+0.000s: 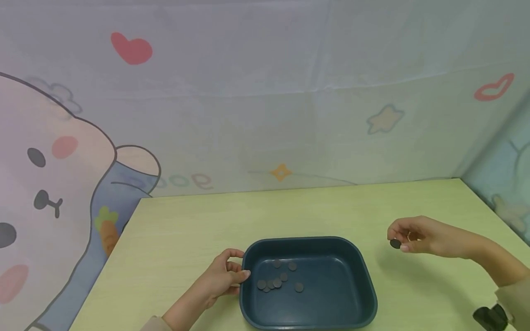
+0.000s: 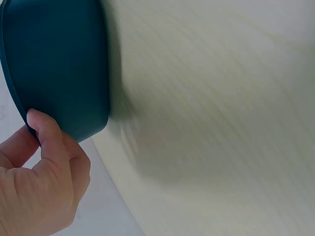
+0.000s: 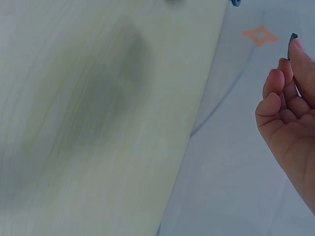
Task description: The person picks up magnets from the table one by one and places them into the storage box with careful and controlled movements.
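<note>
A dark teal rectangular tray (image 1: 331,296) stands on the table. My left hand (image 1: 221,278) grips its left wall, the thumb at the rim; in the left wrist view, fingers of the left hand (image 2: 42,182) pinch the rim of the tray (image 2: 64,69). Several small grey-brown coin-like discs (image 1: 299,287) lie on the tray's floor, mostly in its left half, some overlapping. To the right of the tray, my right hand (image 1: 430,239) pinches one dark round disc (image 1: 395,243) above the table. The right wrist view shows this disc (image 3: 292,44) edge-on at the tips of the thumb and fingers.
The pale yellow-green table (image 1: 198,225) reaches back to a printed cloth backdrop (image 1: 265,115) with hearts, a star and a cartoon animal. Another cloth (image 1: 513,184) hangs along the right side. A black object (image 1: 490,317) shows by the right sleeve.
</note>
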Demonstrator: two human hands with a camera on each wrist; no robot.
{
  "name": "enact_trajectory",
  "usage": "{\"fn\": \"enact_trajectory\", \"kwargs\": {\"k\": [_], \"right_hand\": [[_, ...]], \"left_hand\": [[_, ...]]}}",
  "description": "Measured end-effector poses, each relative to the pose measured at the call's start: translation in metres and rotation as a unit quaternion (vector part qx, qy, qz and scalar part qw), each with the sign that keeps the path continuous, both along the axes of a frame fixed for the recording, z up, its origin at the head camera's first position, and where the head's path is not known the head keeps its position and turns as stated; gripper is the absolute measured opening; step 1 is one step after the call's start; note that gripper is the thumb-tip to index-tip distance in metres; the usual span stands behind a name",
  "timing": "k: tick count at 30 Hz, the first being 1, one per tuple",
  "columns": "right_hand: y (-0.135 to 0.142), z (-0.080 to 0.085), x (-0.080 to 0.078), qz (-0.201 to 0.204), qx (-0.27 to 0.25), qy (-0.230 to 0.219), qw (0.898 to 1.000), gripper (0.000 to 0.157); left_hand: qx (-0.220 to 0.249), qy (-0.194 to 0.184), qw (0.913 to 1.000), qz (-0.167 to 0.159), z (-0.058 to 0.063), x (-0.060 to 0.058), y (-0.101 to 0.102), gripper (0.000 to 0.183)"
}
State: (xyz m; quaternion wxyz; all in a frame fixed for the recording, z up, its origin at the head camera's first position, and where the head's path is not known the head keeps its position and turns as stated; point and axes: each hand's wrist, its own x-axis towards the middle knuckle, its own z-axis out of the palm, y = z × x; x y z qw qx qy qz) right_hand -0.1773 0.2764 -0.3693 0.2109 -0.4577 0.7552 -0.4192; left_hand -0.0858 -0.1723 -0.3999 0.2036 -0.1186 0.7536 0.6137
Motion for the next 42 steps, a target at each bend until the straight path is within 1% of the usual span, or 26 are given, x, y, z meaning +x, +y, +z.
{"fn": "enact_trajectory", "kwargs": {"k": [3, 8, 15, 19, 23, 25, 30, 35, 42], "right_hand": [[-0.006, 0.003, -0.002, 0.0, 0.0, 0.005, 1.0, 0.016], [-0.016, 0.008, -0.003, -0.001, 0.005, 0.0, 1.0, 0.016], [-0.031, 0.015, -0.009, -0.004, 0.015, 0.0, 1.0, 0.013], [-0.039, 0.017, -0.012, 0.001, 0.013, 0.002, 1.0, 0.014], [-0.048, 0.018, -0.013, 0.014, 0.011, 0.002, 1.0, 0.014], [-0.052, 0.019, -0.015, 0.018, 0.013, 0.005, 1.0, 0.013], [-0.064, 0.022, -0.021, 0.011, 0.022, 0.013, 1.0, 0.013], [-0.076, 0.025, -0.022, 0.016, 0.019, 0.001, 1.0, 0.014], [-0.089, 0.025, -0.019, 0.015, 0.026, -0.031, 0.999, 0.013]], "left_hand": [[0.0, -0.002, 1.0, 0.002, 0.0, 0.0, 0.0, 0.046], [-0.007, -0.007, 0.9999, 0.007, 0.001, 0.0, 0.0, 0.044], [-0.014, -0.006, 0.9999, 0.003, 0.001, -0.001, -0.001, 0.042], [-0.02, -0.007, 0.9998, 0.0, 0.002, -0.001, -0.001, 0.04], [-0.019, -0.011, 0.9998, -0.006, 0.002, 0.001, -0.002, 0.039], [-0.017, -0.009, 0.9998, -0.009, 0.002, 0.001, -0.002, 0.039], [-0.019, 0.001, 0.9998, -0.006, 0.003, -0.001, -0.003, 0.04], [-0.025, 0.001, 0.9997, 0.001, 0.001, -0.002, -0.003, 0.039], [-0.024, -0.006, 0.9997, 0.005, -0.003, -0.002, -0.003, 0.039]]}}
